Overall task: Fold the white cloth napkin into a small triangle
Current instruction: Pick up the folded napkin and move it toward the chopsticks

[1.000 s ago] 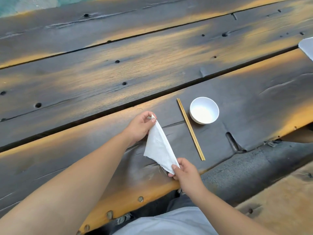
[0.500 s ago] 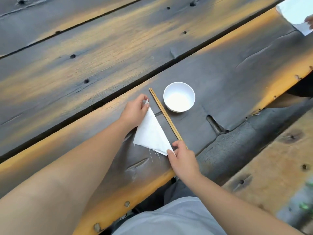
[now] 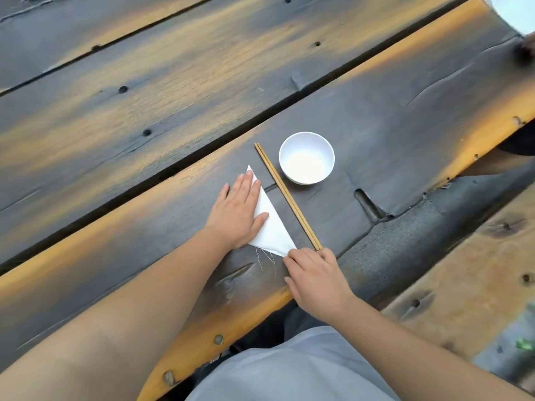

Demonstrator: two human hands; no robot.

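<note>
The white cloth napkin (image 3: 273,230) lies on the dark wooden table (image 3: 405,125) as a small narrow triangle, one tip pointing away from me, loose threads trailing from its near edge. My left hand (image 3: 238,211) lies flat on its left half, fingers straight, pressing it down and hiding that part. My right hand (image 3: 314,274) holds the near right corner of the napkin with its fingertips, fingers bent; the exact grip is hard to make out.
A pair of wooden chopsticks (image 3: 286,195) lies just right of the napkin. A white bowl (image 3: 307,157) stands beyond them. Another white object (image 3: 518,13) shows at the top right corner. The table's near edge runs right below my hands.
The napkin went from being held up by two corners to lying flat. My left hand let go of the far tip and spread flat on the cloth.
</note>
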